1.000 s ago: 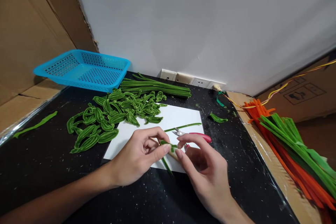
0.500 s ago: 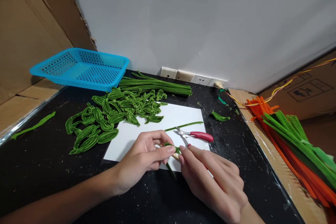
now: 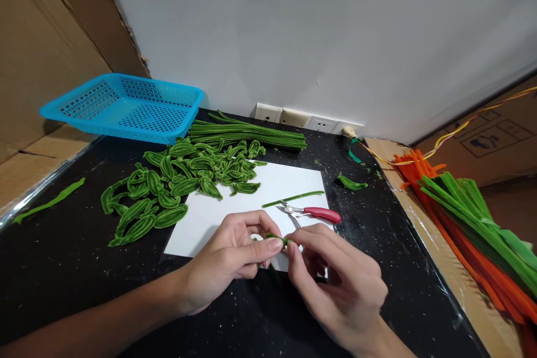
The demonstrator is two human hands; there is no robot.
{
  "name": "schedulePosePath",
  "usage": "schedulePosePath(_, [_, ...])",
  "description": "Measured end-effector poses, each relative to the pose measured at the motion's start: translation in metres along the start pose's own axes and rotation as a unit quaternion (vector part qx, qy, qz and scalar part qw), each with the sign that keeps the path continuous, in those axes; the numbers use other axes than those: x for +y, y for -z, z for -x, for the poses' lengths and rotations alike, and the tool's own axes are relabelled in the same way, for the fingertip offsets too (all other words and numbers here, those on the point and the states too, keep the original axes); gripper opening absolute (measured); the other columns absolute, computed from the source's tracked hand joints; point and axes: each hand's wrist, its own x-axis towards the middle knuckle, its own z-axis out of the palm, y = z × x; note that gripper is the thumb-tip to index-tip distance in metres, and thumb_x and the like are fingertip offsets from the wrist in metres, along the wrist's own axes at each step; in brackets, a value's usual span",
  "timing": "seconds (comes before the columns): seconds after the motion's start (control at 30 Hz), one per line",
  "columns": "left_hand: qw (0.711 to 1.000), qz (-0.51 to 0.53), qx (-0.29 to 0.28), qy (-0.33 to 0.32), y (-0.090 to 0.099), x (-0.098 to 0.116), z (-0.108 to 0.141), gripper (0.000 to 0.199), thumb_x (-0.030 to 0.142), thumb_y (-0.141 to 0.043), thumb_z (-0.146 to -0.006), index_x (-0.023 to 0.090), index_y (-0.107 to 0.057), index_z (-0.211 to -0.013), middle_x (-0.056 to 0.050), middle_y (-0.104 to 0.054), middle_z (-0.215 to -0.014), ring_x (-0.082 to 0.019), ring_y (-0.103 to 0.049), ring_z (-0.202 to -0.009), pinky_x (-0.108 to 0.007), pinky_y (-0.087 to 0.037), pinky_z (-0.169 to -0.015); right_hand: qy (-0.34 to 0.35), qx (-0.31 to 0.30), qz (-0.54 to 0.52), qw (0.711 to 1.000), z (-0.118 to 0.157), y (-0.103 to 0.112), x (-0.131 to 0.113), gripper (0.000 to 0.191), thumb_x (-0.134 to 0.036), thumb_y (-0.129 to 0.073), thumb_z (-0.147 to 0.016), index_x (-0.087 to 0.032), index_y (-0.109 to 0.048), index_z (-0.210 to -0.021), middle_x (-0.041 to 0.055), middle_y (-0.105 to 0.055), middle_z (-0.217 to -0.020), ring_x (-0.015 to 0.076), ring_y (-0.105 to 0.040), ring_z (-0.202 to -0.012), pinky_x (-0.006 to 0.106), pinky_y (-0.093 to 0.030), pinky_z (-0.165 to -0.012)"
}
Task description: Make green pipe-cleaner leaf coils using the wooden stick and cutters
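Note:
Between thumb and fingers, my left hand (image 3: 235, 251) pinches a green pipe cleaner (image 3: 274, 236), mostly hidden by the fingertips. My right hand (image 3: 342, 279) pinches the same piece at its right end, so the two hands nearly meet over the white paper (image 3: 289, 176). Just beyond them lie nippers (image 3: 321, 214) with red handles, partly covered by my right hand. A straight green pipe cleaner length (image 3: 293, 198) rests against their jaws. Left of the paper and over its edge spreads a pile of green looped leaf shapes (image 3: 168, 184).
A blue perforated basket (image 3: 168, 135) stands at the back left. Beside it lies a bundle of green pipe cleaners (image 3: 251, 137) near wall sockets (image 3: 296, 117). One leaf shape (image 3: 351, 183) sits right of the paper. Orange and green strips (image 3: 474, 224) lie on cardboard at right.
My right hand has turned and its fingers now curl more at the piece. A pale stick-like thing seen between the hands is no longer visible. The view has shifted slightly.

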Motion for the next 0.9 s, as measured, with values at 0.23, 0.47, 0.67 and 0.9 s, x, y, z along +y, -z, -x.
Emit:
schedulePosePath(0.23, [0.982, -0.172, 0.034, -0.07, 0.001, 0.0, 0.009, 0.023, 0.041, -0.068, -0.099, 0.018, -0.064, -0.095, 0.009, -0.032, -0.057, -0.007, -0.028, -0.049, -0.022, -0.018, -0.046, -0.186, -0.025, -0.175, 0.967, -0.001, -0.006, 0.0, 0.017, -0.024, -0.065, -0.096, -0.018, -0.068, -0.081, -0.002, -0.055, -0.065, 0.0099, -0.046, -0.052, 0.021, -0.036, -0.046])
schedulePosePath(0.47, [0.945, -0.288, 0.043, -0.151, 0.003, 0.005, 0.01, 0.018, 0.033, -0.06, -0.102, 0.017, -0.066, -0.098, 0.005, -0.043, -0.066, -0.009, -0.038, -0.055, -0.023, -0.028, -0.051, -0.398, -0.087, -0.427, 0.807, 0.0, -0.009, 0.003, 0.03, -0.044, -0.074, -0.093, -0.017, -0.066, -0.081, -0.008, -0.037, -0.056, 0.0064, -0.027, -0.048, 0.019, -0.023, -0.044])
schedulePosePath(0.67, [0.905, -0.346, 0.025, -0.246, 0.009, 0.003, 0.006, 0.011, 0.02, -0.06, -0.1, 0.016, -0.07, -0.098, 0.001, -0.056, -0.077, -0.01, -0.044, -0.062, -0.023, -0.034, -0.055, -0.508, -0.117, -0.559, 0.645, -0.009, -0.005, 0.0, 0.039, -0.042, -0.083, -0.085, -0.016, -0.058, -0.073, -0.0083, -0.038, -0.062, 0.0024, -0.015, -0.047, 0.017, -0.017, -0.041])
schedulePosePath(0.9, [0.961, -0.228, 0.055, -0.146, 0.002, -0.001, 0.006, 0.015, 0.031, -0.064, -0.1, 0.016, -0.065, -0.096, 0.006, -0.042, -0.063, -0.008, -0.036, -0.055, -0.021, -0.027, -0.05, -0.292, -0.097, -0.288, 0.907, 0.0, 0.002, 0.006, 0.019, -0.035, -0.065, -0.1, -0.021, -0.063, -0.112, -0.002, -0.056, -0.075, 0.0081, -0.041, -0.049, 0.021, -0.034, -0.043])
